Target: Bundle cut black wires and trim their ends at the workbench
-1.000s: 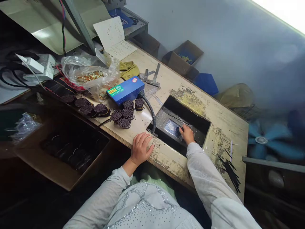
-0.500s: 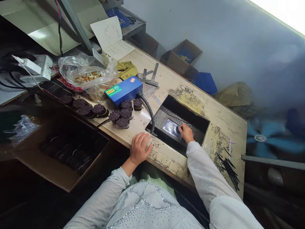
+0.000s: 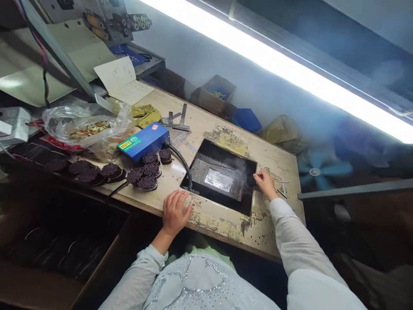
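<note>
Left hand [image 3: 175, 211] palm down, fingers extended, holding nothing, at the front edge of the scuffed wooden surface [image 3: 222, 226]; right hand [image 3: 267, 184] pinching thin dark strips [image 3: 251, 181] at the right end of a rectangular recess [image 3: 219, 150], strip ends lost in shadow; glossy plate [image 3: 221, 180] inside, partly hazed; round, pitted brown bundles [image 3: 148, 183]; ribbed hose [image 3: 181, 159] meeting smooth blue box [image 3: 145, 140]; crinkled clear bag [image 3: 122, 125], contents partly obscured; fan [image 3: 318, 171] beyond, indistinct.

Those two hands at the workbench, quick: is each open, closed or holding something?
Left hand: open, palm down on the workbench, holding nothing visible.
Right hand: pinched closed, apparently on dark strips, too dim to be sure.
</note>
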